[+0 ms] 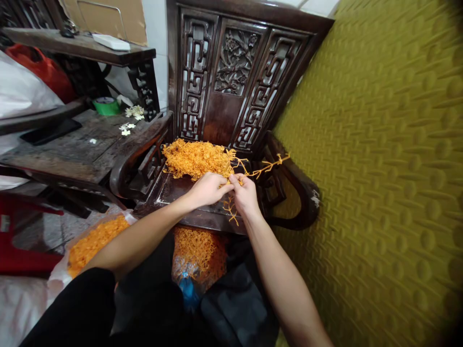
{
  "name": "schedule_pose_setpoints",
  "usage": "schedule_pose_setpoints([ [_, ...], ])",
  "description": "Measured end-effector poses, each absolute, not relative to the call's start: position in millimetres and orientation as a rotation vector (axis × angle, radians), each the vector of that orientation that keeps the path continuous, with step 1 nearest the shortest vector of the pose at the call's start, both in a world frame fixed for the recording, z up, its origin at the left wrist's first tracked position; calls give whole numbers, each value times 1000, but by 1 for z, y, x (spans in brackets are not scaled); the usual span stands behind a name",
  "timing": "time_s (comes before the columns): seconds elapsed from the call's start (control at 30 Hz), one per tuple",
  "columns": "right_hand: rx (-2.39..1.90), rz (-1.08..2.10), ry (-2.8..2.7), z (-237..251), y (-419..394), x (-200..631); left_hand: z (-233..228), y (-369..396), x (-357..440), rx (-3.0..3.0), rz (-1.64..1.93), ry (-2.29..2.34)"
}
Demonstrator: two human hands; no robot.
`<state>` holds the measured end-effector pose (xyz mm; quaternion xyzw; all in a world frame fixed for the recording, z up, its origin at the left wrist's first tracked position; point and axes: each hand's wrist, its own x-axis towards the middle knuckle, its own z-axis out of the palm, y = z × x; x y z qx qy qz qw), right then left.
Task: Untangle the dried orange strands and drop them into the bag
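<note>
My left hand (210, 188) and my right hand (245, 193) meet over the front of a dark carved wooden chair seat (175, 192). Between their pinched fingers is a thin orange branching plastic sprig (267, 167). One part of it sticks out to the upper right past my right hand, and another orange twig (230, 210) hangs below the fingers. Just behind my left hand, a loose heap of orange branching pieces (198, 158) lies on the seat. The fingertips partly hide the spot they hold.
Below the seat stands a clear bag of orange sprigs (197, 250). To the left, a white bag (97, 238) holds orange pieces. A wooden side table (68, 149) carries green tape (106, 106), a dark phone-like slab (52, 132) and small pale flowers. A yellow textured mat (379, 159) rises at right.
</note>
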<state>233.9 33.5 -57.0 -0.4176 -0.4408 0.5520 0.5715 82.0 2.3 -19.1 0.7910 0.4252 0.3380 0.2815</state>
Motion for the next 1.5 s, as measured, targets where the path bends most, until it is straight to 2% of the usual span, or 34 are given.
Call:
schedule_pose_setpoints([
  [0.1,-1103,1105,-803,-51,55,253,-14,-21,96,2118,861,912],
  [0.2,-1002,1140,-776,-43,62,280,-6,-32,98,2114,896,813],
  [0.43,-820,1320,-994,-33,12,279,2,-15,76,1793,1155,853],
  [0.67,-778,1358,-1015,-20,2,275,-2,-8,74,1294,975,955],
  [0.83,-693,1631,-930,-11,-5,276,-2,-2,76,1161,925,952],
  [1.0,-660,1769,-928,-16,-7,270,-2,-5,87,1424,975,999],
  [1.3,-904,1365,-973,-28,-8,256,-4,-11,100,1900,1011,1232],
  [1.5,-861,1403,-1068,-31,-8,258,-5,-8,96,1893,1105,1141],
])
